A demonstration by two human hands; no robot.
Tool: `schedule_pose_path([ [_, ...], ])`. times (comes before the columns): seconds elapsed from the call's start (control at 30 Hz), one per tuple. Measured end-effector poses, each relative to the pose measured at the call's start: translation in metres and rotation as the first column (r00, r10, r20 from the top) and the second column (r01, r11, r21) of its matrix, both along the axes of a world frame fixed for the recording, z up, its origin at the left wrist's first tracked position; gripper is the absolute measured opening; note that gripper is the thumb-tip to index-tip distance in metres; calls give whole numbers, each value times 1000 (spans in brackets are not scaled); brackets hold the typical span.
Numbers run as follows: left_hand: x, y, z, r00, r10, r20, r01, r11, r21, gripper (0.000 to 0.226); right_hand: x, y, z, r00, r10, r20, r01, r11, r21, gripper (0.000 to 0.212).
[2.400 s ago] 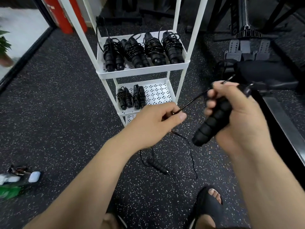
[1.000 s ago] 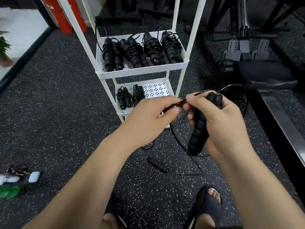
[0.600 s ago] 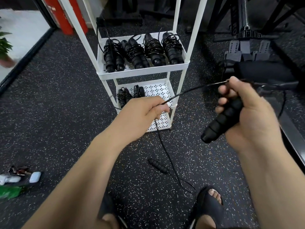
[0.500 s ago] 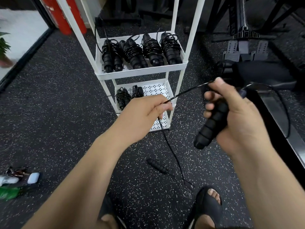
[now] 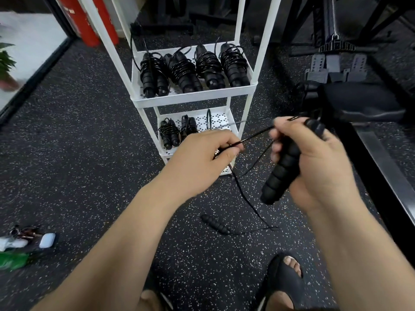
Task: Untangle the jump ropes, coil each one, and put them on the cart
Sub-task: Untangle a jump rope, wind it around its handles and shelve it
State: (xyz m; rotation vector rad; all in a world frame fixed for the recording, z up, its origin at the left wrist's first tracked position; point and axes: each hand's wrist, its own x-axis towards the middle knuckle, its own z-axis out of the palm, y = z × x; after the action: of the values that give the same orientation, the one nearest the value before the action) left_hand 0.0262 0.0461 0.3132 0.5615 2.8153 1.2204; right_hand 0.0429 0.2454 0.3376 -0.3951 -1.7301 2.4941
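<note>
1. Far to the left of the cart (image 5: 193,98), on the speckled floor (image 5: 78,153), lie one white earbud case (image 5: 47,240), one bunch of keys (image 5: 22,231) and something green that I cannot identify.
2. Behind the cart and to its left stands one red cylinder (image 5: 89,21).
3. The cart is white and two of its shelves are visible. On the upper shelf lie four coiled jump ropes (image 5: 207,67), side by side, each with the cord wound around its black handles.
4. On the lower shelf lie two more coiled ropes (image 5: 169,133), both in the left part of that shelf.
5. In front of the cart, the left hand (image 5: 202,158) pinches the thin black cord (image 5: 256,136) between the thumb and the curled fingers. From this hand the cord hangs down to the floor.
6. On the floor, in front of the cart and below the hands, lies one loose black handle (image 5: 214,224) with the cord attached to it.
7. To the right of the cart, the right hand (image 5: 318,162) has its fingers closed around the other handle (image 5: 283,173), which is tilted. The cord runs between the two hands.
8. Near the bottom edge, one foot in a black sandal (image 5: 283,281) is clearly visible.
9. Well to the right of the cart there is one black padded seat (image 5: 359,102).
</note>
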Motion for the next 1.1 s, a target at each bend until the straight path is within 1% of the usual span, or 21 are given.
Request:
schedule_pose_path([
  [0.1, -4, -8, -1, 998, 40, -57, -43, 998, -56, 12, -4, 11, 3, 996, -92, -17, 90, 992, -85, 10],
  [0.17, -6, -12, -2, 999, 39, -29, -41, 997, -65, 13, -6, 17, 3, 992, -121, -27, 117, 986, -118, 9],
  [0.23, -6, -12, -3, 1000, 25, -14, -26, 996, -85, 12, -7, 20, 1, 993, -117, -24, 113, 984, -138, 10],
  [0.3, -5, -9, -4, 999, 5, -41, -10, 994, -111, 13, -7, 18, -2, 996, -83, -13, 81, 986, -147, 17],
  [0.33, -4, -8, -4, 999, -4, -43, 0, 996, -95, 14, -7, 15, -2, 998, -56, -3, 55, 988, -143, 20],
  [0.43, -1, -2, -2, 998, -26, -49, 25, 1000, -12, 13, -3, 5, -4, 995, 82, 56, -77, 994, -78, 21],
  [0.53, 2, 4, 0, 997, -36, -69, 37, 999, 8, 8, 3, -3, -11, 973, 194, 123, -206, 974, 93, 16],
  [0.63, 2, 7, -1, 996, -51, -70, 49, 999, -19, 4, 6, -9, -13, 974, 201, 106, -218, 957, 192, 16],
  [0.7, 1, 5, -4, 995, -57, -86, 53, 997, -48, 4, 8, -10, -10, 978, 194, 82, -207, 956, 206, 14],
  [0.77, -1, 1, -7, 995, -35, -94, 30, 998, -54, 9, 8, -8, -6, 983, 171, 61, -179, 971, 160, 11],
  [0.83, -3, -2, -8, 995, -4, -100, 1, 999, -33, 9, 6, -6, -2, 991, 126, 38, -129, 988, 81, 11],
  [0.93, -3, -5, -8, 993, 34, -115, -41, 997, -58, 10, 1, 2, 1, 1000, 13, 7, -13, 997, -71, 12],
  [1.0, -4, -8, -9, 991, 54, -120, -64, 995, -79, 12, -4, 11, 1, 998, -56, -3, 55, 989, -139, 12],
  [1.1, -6, -12, -12, 990, 60, -128, -69, 995, -68, 17, -7, 21, 1, 998, -61, -7, 59, 981, -187, 14],
])
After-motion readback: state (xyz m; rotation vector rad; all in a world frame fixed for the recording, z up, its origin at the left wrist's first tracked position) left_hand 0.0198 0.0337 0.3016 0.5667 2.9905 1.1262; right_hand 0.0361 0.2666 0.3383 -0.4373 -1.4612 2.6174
